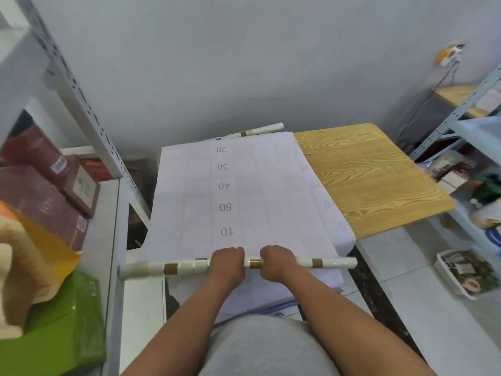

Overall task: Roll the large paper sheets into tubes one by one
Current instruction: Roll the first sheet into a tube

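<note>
A large white paper sheet [238,191], printed with grid lines and numbers, lies spread over the wooden table [374,180]. Its near edge is wound into a thin white roll with gold bands [322,263] that runs left to right across the table's front. My left hand [226,263] and my right hand [276,261] grip this roll side by side at its middle, fingers curled over the top. More sheets lie beneath, their edges showing at the right and near side. A finished rolled tube [260,130] lies at the far edge of the sheet.
A metal shelf at the left holds maroon boxes [40,191], a green package [65,329] and a yellow bag [40,253]. Another metal rack [474,123] with assorted goods stands at the right. A white tray [466,275] sits on the tiled floor. The grey wall is behind.
</note>
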